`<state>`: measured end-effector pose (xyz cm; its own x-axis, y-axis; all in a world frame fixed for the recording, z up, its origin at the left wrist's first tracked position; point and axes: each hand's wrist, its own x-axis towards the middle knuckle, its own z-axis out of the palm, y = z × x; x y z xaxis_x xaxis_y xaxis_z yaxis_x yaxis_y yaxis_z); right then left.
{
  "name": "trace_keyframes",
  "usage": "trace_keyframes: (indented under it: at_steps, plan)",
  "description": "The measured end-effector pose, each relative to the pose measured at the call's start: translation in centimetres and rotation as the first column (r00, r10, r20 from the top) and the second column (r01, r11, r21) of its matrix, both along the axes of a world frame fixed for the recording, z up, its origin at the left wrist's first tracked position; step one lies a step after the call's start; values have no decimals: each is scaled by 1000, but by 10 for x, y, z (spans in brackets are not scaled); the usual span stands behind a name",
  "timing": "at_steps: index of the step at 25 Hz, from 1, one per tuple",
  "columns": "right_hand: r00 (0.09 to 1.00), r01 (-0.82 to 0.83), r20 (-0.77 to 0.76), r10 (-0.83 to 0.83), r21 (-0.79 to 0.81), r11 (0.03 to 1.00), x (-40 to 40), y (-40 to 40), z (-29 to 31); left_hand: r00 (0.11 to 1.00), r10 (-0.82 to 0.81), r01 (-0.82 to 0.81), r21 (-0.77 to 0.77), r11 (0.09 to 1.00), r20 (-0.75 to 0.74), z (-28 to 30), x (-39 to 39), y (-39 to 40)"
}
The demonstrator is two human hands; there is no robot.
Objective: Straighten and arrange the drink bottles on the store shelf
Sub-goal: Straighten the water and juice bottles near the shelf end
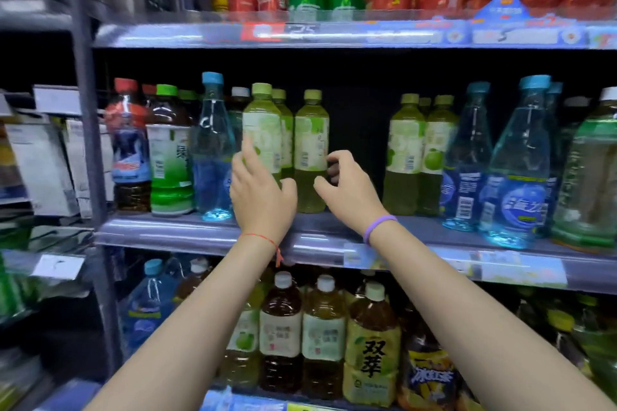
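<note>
Both my hands reaching in around the pale green tea bottles on the middle shelf.

My left hand (262, 192) is spread open, fingers up against the label of the front green tea bottle (262, 130); I cannot tell if it actually touches. My right hand (347, 187) is open in a loose claw just beside the single green bottle (311, 150), thumb and fingers set either side as if to take it, holding nothing yet. That bottle stands alone at the middle shelf (200, 233) edge, with a dark empty gap to its right before the next pair of green bottles (419, 150). I judge the gap is why I'm here: the row wants closing up. Blue water bottles (517, 170) flank the teas on both sides.
</note>
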<state>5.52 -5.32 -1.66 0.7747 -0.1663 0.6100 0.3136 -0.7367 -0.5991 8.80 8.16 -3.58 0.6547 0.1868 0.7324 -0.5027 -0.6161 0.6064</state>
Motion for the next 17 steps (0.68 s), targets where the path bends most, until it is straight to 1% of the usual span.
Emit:
trace_keyframes:
  at_steps: [2, 4, 6, 7, 9, 10, 11, 13, 15, 17]
  plan:
    - [999, -5, 36, 1, 97, 995, 12, 28, 0, 991, -124, 123, -19, 992, -41, -7, 7, 12]
    - [997, 26, 65, -37, 164, 986, 19, 42, -1, 964, -253, 255, 7, 967, -84, -11, 10, 16]
    - [981, 149, 98, -168, 182, 972, 24, 50, -5, 925, -370, 375, 50, 926, -91, -9, 18, 23]
    - [961, 231, 111, -254, 183, 956, 25, 50, -5, 913, -401, 406, 89, 909, -70, -9, 23, 25]
    - [898, 397, 134, -420, 166, 903, 25, 45, -3, 914, -398, 405, 173, 898, -75, -7, 28, 24]
    - [863, 461, 147, -483, 161, 873, 24, 41, -1, 914, -388, 403, 167, 900, -119, -5, 28, 23]
    - [840, 497, 153, -521, 170, 851, 24, 38, 1, 905, -391, 414, 135, 900, -169, -3, 27, 21]
    - [835, 509, 127, -536, 192, 839, 25, 32, 6, 865, -426, 453, 45, 890, -266, 5, 26, 14]
    - [841, 506, 98, -532, 206, 838, 26, 23, 6, 836, -455, 459, -62, 886, -308, 13, 29, 5]
    - [841, 502, 83, -534, 247, 829, 26, 13, 5, 837, -447, 428, -130, 894, -316, 21, 35, -1]
